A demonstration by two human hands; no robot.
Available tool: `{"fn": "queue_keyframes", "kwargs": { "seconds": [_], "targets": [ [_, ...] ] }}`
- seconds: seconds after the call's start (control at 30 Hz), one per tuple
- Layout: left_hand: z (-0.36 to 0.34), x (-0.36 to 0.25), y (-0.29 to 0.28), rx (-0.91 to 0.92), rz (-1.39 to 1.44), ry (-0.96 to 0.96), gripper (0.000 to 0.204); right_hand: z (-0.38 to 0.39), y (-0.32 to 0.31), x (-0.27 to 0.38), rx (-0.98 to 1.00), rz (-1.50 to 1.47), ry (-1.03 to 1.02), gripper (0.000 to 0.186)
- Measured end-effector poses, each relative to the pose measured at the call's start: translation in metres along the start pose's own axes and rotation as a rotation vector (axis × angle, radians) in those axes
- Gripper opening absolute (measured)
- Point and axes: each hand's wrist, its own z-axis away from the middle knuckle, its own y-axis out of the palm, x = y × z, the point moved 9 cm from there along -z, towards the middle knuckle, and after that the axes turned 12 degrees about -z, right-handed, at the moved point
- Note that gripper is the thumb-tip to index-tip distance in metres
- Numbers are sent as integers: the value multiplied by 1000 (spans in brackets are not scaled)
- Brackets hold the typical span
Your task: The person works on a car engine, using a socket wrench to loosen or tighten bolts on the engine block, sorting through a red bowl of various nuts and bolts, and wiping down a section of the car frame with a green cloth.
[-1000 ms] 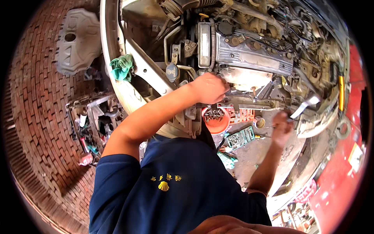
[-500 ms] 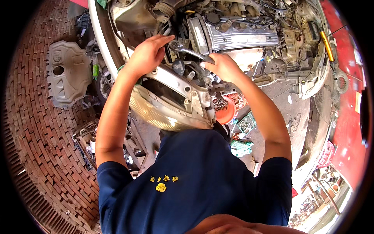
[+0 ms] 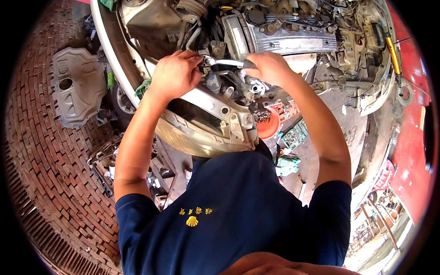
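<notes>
I lean over an open car engine bay with a grey valve cover [image 3: 293, 39] at the top. My right hand [image 3: 268, 68] is closed around the handle end of a silver wrench [image 3: 224, 62]. The wrench lies level, and its head points left to a fitting beside my left hand [image 3: 176, 75]. The fingers of my left hand curl over the wrench head and the part under it. Both hands are above the car's front crossmember and the headlight [image 3: 197, 133].
An orange bowl [image 3: 268, 128] of small parts sits on the ground under my right forearm, with green and red boxes [image 3: 293, 133] beside it. A grey engine undercover [image 3: 75, 85] lies on the brick paving at the left. A yellow strut [image 3: 392, 48] runs along the red bonnet edge.
My right hand came up from lower right with the wrench to the engine top. My left hand moved up and left onto the wrench head. My head shifted, so the engine sits higher in view.
</notes>
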Motion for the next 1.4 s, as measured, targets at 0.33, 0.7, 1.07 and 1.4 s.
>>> {"fn": "queue_keyframes", "kwargs": {
  "seconds": [0.33, 0.7, 1.07, 1.4],
  "targets": [
    [-1, -4, -1, 42, -4, 20, 49, -20, -52, -6, -371, 132, -98, 48],
    [-1, -5, 8, 129, -55, 46, 51, 59, 0, 20, -351, -110, 127, 45],
    [-44, 34, 87, 631, 545, 104, 31, -15, -67, 16, -272, 154, -201, 36],
    [-35, 67, 111, 938, 1050, -335, 43, -6, -56, 9, -347, 43, -138, 30]
  ]
}}
